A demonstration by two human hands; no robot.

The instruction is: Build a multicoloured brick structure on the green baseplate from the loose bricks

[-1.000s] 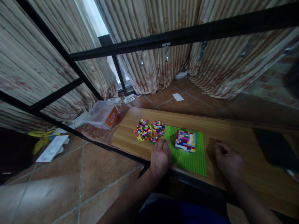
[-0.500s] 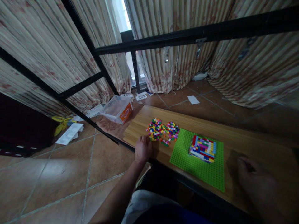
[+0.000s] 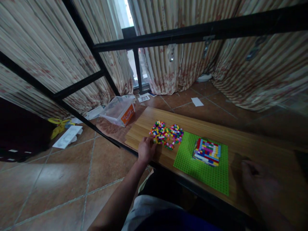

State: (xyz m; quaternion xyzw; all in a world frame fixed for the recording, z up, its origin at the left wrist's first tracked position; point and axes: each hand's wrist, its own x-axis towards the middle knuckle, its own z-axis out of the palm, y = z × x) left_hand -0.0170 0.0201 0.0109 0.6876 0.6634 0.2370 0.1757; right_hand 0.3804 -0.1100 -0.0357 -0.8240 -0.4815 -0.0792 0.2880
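Observation:
My left hand rests at the near edge of the wooden board, fingers curled in, just left of the loose toy bricks. Whatever may be in its fingers is hidden. These small bricks of many colours lie in heaps that run into one another. To their right is a green baseplate, bearing a low square block of built-up bricks in several colours. My right hand is to the right of the baseplate, apart from it, dim and with fingers curled closed. Its contents cannot be made out.
A clear plastic box with an orange label is past the far left end of the wooden board. Black metal bars cross in front of the curtains. White packaging and a paper sheet lie on the tiled floor.
The view has shifted slightly, so everything sits a little further left. Both hands keep nearly the same place and pose. The bricks and baseplate look unchanged.

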